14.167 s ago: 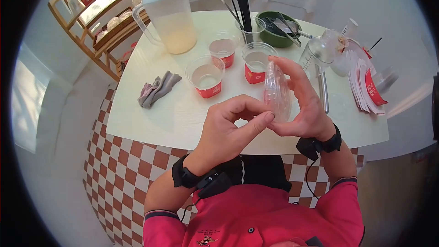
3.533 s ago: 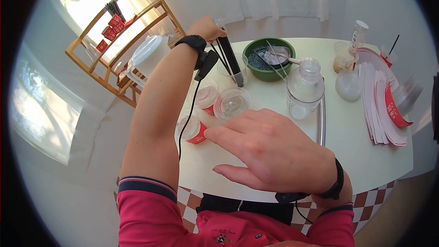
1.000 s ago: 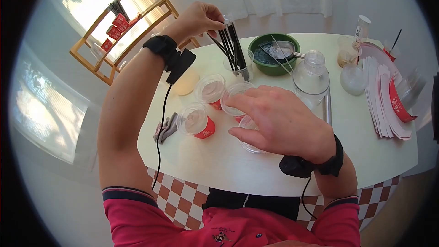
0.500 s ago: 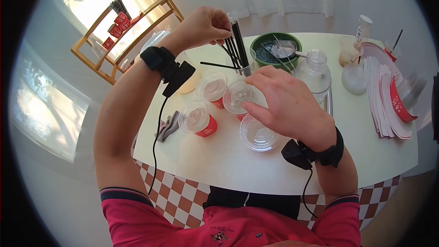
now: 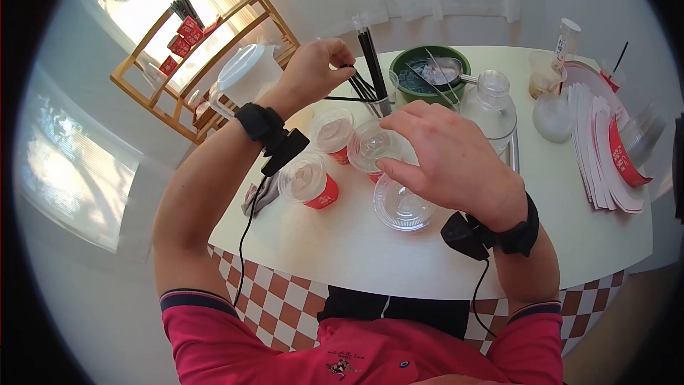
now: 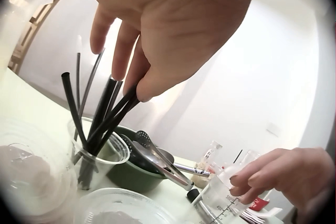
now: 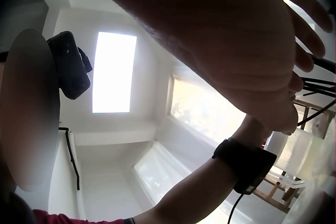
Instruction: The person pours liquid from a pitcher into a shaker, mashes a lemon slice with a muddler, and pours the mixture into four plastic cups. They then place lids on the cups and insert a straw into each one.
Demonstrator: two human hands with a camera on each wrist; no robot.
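My left hand (image 5: pixel 317 75) pinches the upper ends of thin black straws (image 6: pixel 113 119) between thumb and finger. Their lower ends stand in a clear cup (image 6: pixel 118 155) with other black straws. My right hand (image 5: pixel 459 164) hovers, fingers loosely bent and holding nothing, beside a lidded red cup (image 5: pixel 370 144) and above a clear lid (image 5: pixel 404 204) on the table. Two more red cups with clear lids, one nearer me (image 5: pixel 305 180) and one farther back (image 5: pixel 332 132), stand to the left.
Behind the right hand are a green bowl (image 5: pixel 447 53) with utensils and a clear bottle (image 5: pixel 491 110). A lidded pitcher (image 5: pixel 246 75) and grey cloth (image 5: pixel 265 199) lie left; pink-white sleeves (image 5: pixel 588 150) fan out right. A wooden shelf (image 5: pixel 174 110) stands beyond.
Since half a second ago, my left hand has come lower with the straws; the right has barely moved. In the oldest view the cups stood uncovered and both hands held clear lids.
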